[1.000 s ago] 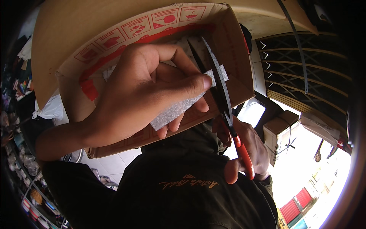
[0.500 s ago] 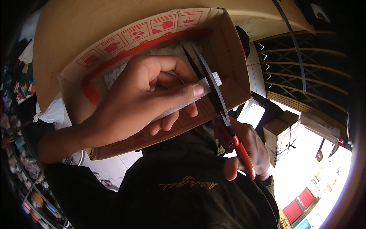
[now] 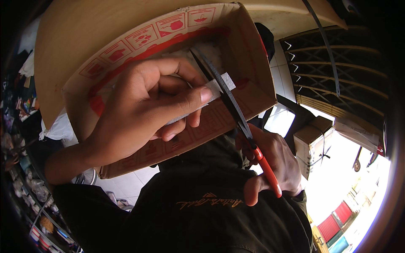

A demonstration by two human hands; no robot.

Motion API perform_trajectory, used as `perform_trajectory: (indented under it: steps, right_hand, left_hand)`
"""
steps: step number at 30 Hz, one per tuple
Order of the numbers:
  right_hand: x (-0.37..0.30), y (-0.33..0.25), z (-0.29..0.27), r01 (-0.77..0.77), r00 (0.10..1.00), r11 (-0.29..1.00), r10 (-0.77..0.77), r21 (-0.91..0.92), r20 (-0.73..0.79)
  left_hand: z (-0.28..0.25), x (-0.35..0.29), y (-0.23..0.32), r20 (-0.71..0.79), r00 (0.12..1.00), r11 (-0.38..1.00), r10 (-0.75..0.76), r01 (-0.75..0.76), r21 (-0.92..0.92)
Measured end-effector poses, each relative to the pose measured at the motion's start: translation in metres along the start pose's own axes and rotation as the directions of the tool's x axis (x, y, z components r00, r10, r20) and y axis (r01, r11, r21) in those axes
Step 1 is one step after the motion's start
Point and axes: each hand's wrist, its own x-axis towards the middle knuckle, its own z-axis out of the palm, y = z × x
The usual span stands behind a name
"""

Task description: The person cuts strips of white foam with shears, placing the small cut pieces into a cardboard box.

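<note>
The left hand (image 3: 143, 109) pinches a white strip (image 3: 219, 86); the right hand (image 3: 270, 164), at 4 o'clock, grips scissors (image 3: 236, 114), whose blades could nick the thumb.

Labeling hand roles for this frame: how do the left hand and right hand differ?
The left hand pinches a grey strip between thumb and fingers, high over the open cardboard box; the right hand sits lower, wrapped round the red handles of the scissors. The left hand looks larger and nearer the camera. Both are bare and work on the same strip.

You stand in a small shop: crowded goods shelves (image 3: 25, 198), taped stock cartons (image 3: 314, 141), folding metal gate (image 3: 337, 71).
</note>
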Motion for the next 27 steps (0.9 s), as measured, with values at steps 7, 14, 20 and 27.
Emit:
perform_trajectory:
  steps: [7, 14, 20, 27]
  right_hand:
    - [-0.001, -0.001, 0.001, -0.097, 0.995, 0.995, 0.097, -0.010, 0.006]
    - [-0.002, -0.007, 0.003, -0.092, 0.991, 0.993, 0.084, -0.075, -0.104]
    - [0.000, -0.005, 0.006, -0.094, 0.987, 0.995, 0.091, -0.015, -0.135]
    - [0.003, 0.010, 0.002, 0.012, 1.000, 0.994, -0.015, 0.111, 0.023]
  left_hand:
    - [-0.001, 0.001, -0.001, 0.002, 1.000, 0.999, -0.031, 0.031, -0.012]
    - [-0.002, 0.002, -0.001, -0.013, 0.999, 0.999, -0.053, 0.052, -0.014]
    - [-0.003, 0.000, -0.002, -0.057, 0.996, 0.997, -0.071, 0.071, 0.002]
    - [0.000, -0.001, -0.002, -0.081, 0.996, 0.999, 0.037, -0.036, 0.014]
